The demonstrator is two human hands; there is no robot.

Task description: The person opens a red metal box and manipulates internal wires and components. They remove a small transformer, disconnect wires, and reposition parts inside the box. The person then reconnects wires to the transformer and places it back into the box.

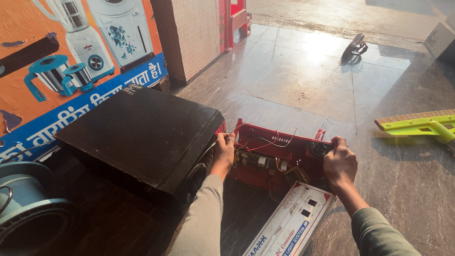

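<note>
Here, left hand (pixel 224 147) closed around the left end of a red panel (pixel 277 156), wires showing on it | right hand (pixel 339 163) curled shut on the panel's right end, thumb by a black knob (pixel 318 149) | panel on floor at centre | black case (pixel 142 135) at 9 o'clock | white box (pixel 291 223) at 6 o'clock

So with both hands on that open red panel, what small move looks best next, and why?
Probably tilt the red panel a little further away from the black case, slowly. The left hand grips its left end and the right hand its right end by the knob, and thin wires run across its inside face, so a gentle tilt should avoid straining them.
</note>
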